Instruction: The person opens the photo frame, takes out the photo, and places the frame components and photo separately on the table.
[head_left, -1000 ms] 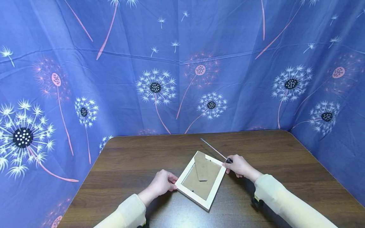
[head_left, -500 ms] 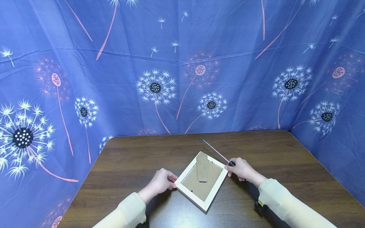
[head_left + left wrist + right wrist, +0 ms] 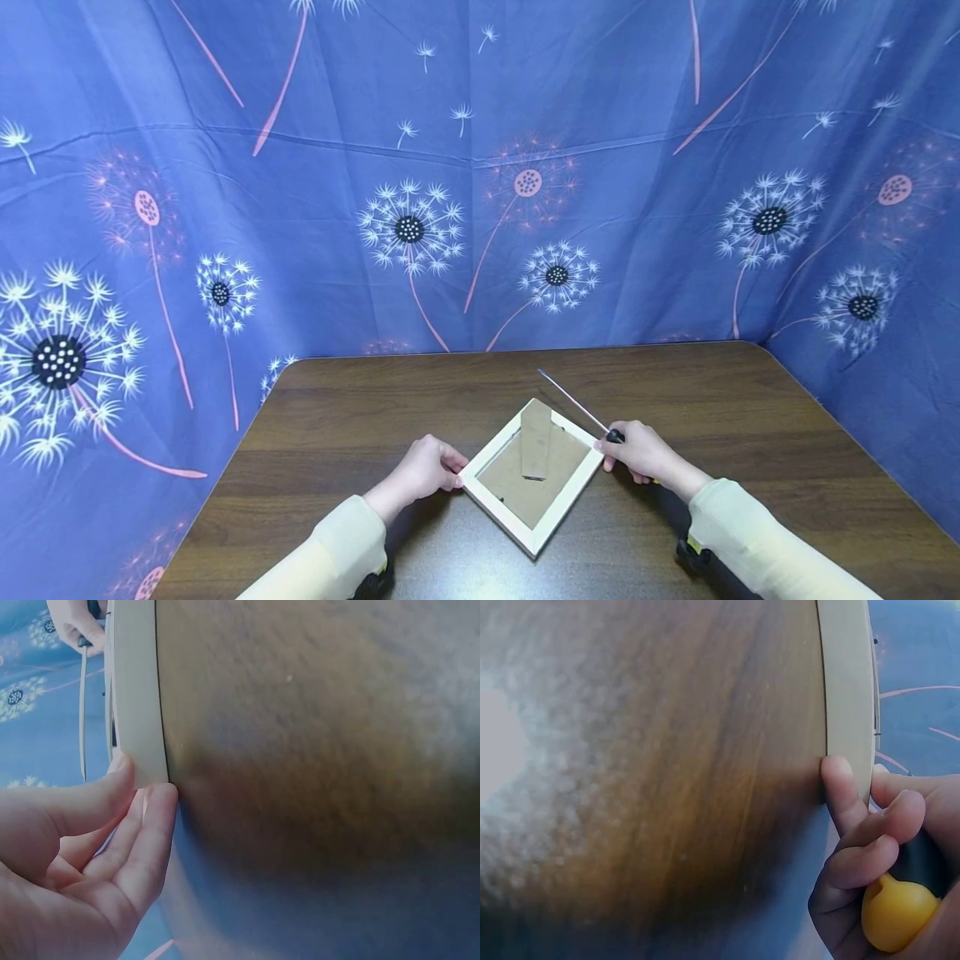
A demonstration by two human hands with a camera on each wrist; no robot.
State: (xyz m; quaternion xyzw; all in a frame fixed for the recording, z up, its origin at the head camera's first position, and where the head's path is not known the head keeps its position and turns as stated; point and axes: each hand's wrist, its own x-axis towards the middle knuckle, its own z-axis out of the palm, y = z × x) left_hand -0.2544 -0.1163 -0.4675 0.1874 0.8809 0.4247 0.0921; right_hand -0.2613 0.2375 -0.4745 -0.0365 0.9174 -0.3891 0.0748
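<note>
A picture frame point(image 3: 495, 515) with a pale rim lies back side up on the table, showing its brown backing board point(image 3: 564, 465) and cardboard easel stand point(image 3: 535, 446). My left hand point(image 3: 426, 471) pinches its left corner, thumb on top and fingers at the outer edge. At the right corner, my right hand point(image 3: 636, 450) has thumb and index finger on the rim point(image 3: 847, 690). The same hand grips a screwdriver point(image 3: 573, 402), other fingers curled round its black and yellow handle point(image 3: 900, 915). The thin shaft points away, beyond the frame's upper right edge.
The dark wooden table point(image 3: 337, 417) extends around the frame on all sides. Behind it hangs a blue cloth point(image 3: 315, 167) with a dandelion print, which also runs along both sides.
The frame has turned slightly clockwise on the table, its top corner shifting right. My right hand has moved a little right and nearer with the screwdriver; my left hand has moved slightly away.
</note>
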